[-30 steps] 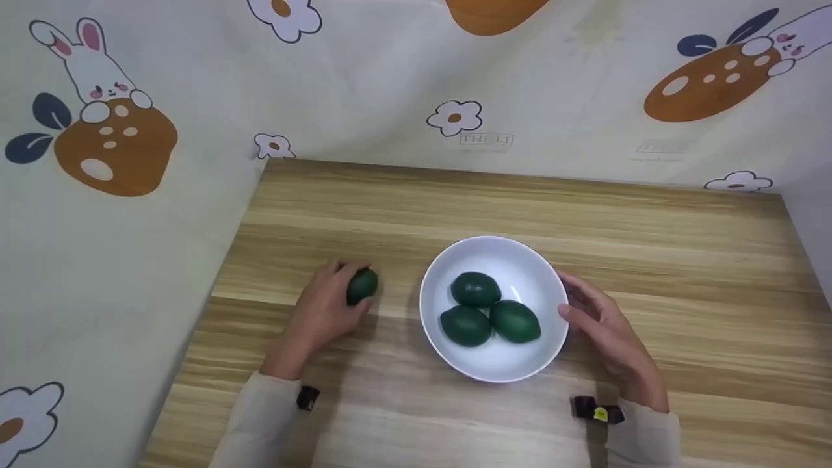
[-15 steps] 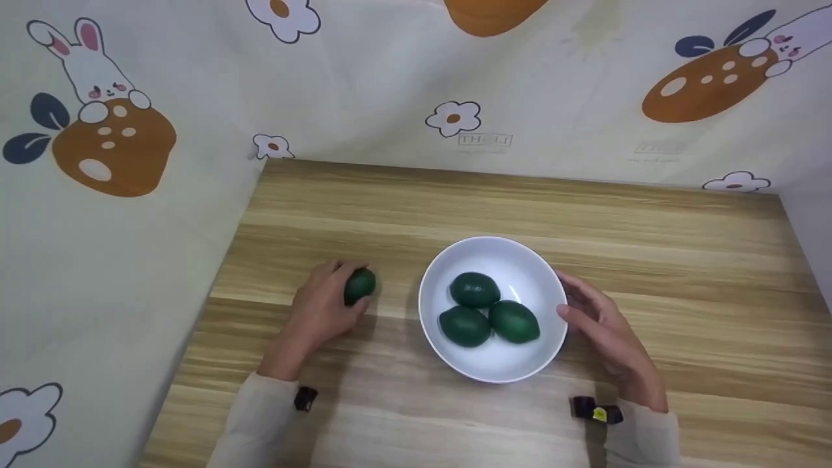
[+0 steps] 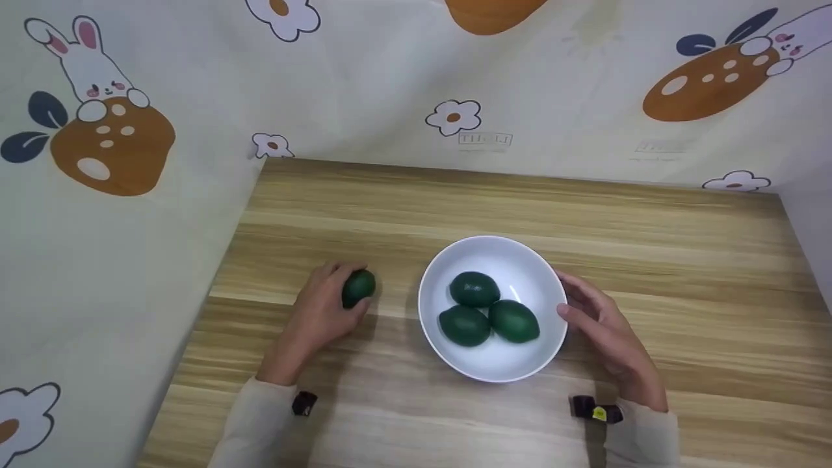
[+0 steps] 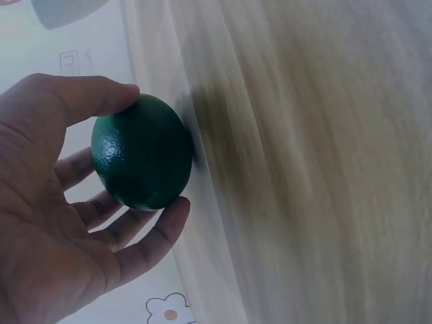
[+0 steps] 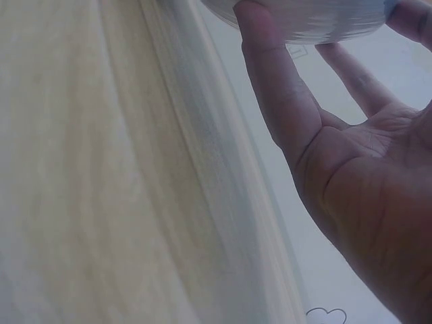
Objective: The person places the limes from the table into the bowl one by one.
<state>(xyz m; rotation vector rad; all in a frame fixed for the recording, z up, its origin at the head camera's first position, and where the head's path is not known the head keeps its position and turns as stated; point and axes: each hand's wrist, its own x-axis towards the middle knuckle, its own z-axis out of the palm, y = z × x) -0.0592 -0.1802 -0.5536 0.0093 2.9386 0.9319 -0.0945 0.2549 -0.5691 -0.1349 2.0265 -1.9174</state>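
A dark green, glossy lime (image 3: 359, 288) is gripped between the thumb and fingers of my left hand (image 3: 316, 312), left of the bowl. In the left wrist view, the thumb lies on one side of the lime (image 4: 143, 154) and the fingertips on the other. Right of centre, a white round bowl (image 3: 491, 369) stands with three limes (image 3: 513, 321) touching one another inside. My right hand (image 3: 608, 331) holds the bowl by its right side, its thumb at the rim. The right wrist view shows fingers against the bowl's ribbed outer wall (image 5: 317, 23).
The wood-grain table (image 3: 403, 422) extends around the bowl and both hands. A pale sheet (image 3: 364, 91) printed with rabbits and flowers borders it at the back and on the left. Dark straps (image 3: 304, 403) sit at both wrists.
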